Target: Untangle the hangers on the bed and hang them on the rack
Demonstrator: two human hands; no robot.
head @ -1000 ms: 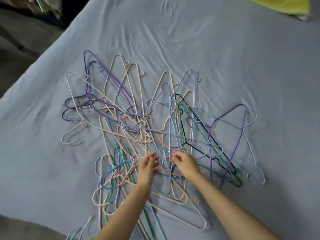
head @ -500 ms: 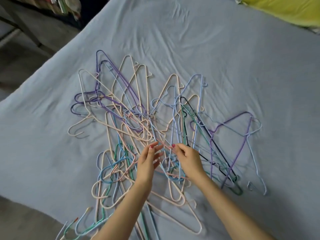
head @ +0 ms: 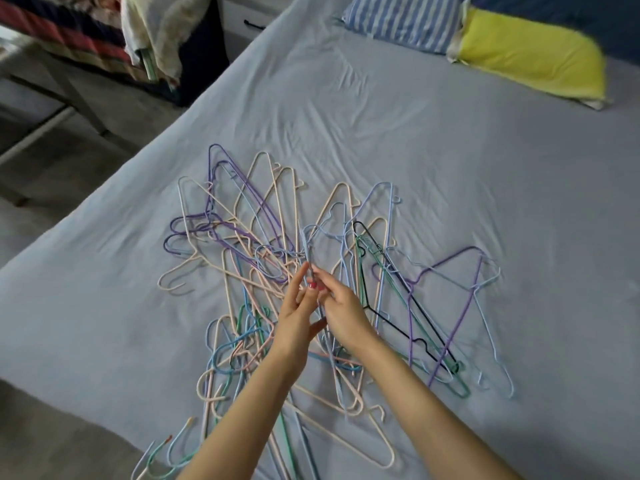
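A tangled pile of thin wire hangers (head: 263,258) in purple, peach, blue, green and black lies spread on the light blue bed sheet (head: 450,174). Both hands meet above the middle of the pile. My right hand (head: 341,310) pinches a light blue hanger (head: 307,247) between thumb and fingers and holds it raised, its wire rising above the fingertips. My left hand (head: 296,318) lies against the same blue wire with its fingers stretched upward beside it. The lower part of that hanger is hidden behind my hands.
A striped pillow (head: 405,20) and a yellow pillow (head: 530,53) lie at the head of the bed. Clothes hang on a rack (head: 152,32) beyond the bed's left edge, over the grey floor (head: 52,161). Hanger hooks (head: 166,455) stick out over the bed's near edge.
Both hands have risen from the pile and come together, lifting the light blue hanger. The camera has tilted up, bringing the pillows and hanging clothes into view.
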